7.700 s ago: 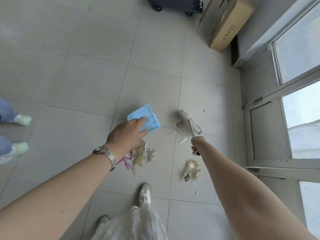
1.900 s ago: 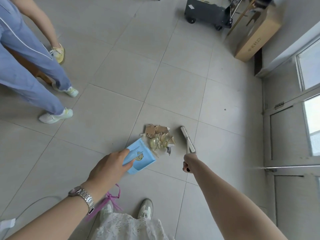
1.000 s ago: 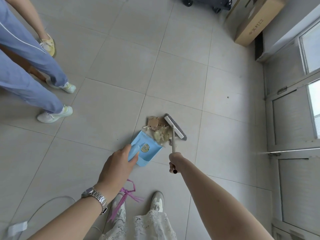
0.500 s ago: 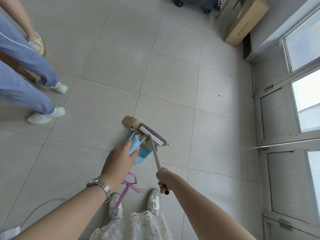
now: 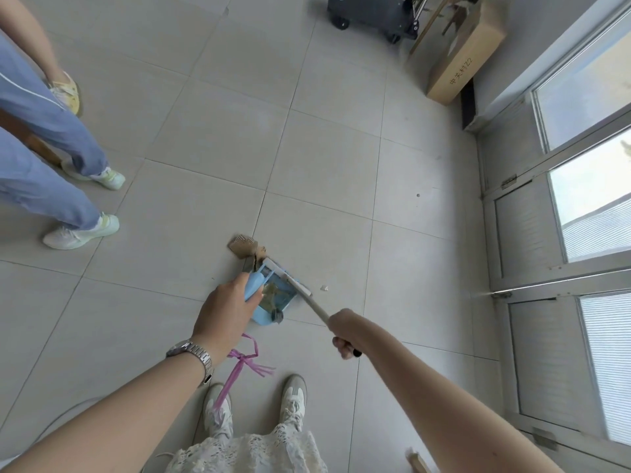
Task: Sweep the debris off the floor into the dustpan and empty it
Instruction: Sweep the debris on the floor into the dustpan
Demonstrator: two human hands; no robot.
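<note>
My left hand (image 5: 227,307) grips the handle of a light blue dustpan (image 5: 264,314) that rests on the tiled floor. Yellowish scraps (image 5: 273,291) lie inside the pan. My right hand (image 5: 345,332) holds the long handle of a small white brush (image 5: 288,278), whose head lies across the pan's mouth. Brown cardboard pieces (image 5: 244,245) sit on the floor just beyond the pan's far corner. A tiny white crumb (image 5: 323,287) lies to the right of the brush.
Another person's legs in blue trousers (image 5: 44,158) stand at the left. A pink ribbon (image 5: 240,365) lies by my shoes. A cardboard box (image 5: 461,63) and a dark wheeled cart (image 5: 372,11) stand at the far wall. Glass doors (image 5: 580,233) line the right side.
The brush has swept the yellowish scraps from the floor into the dustpan and now lies over its mouth. The cardboard pieces have stayed just outside the pan.
</note>
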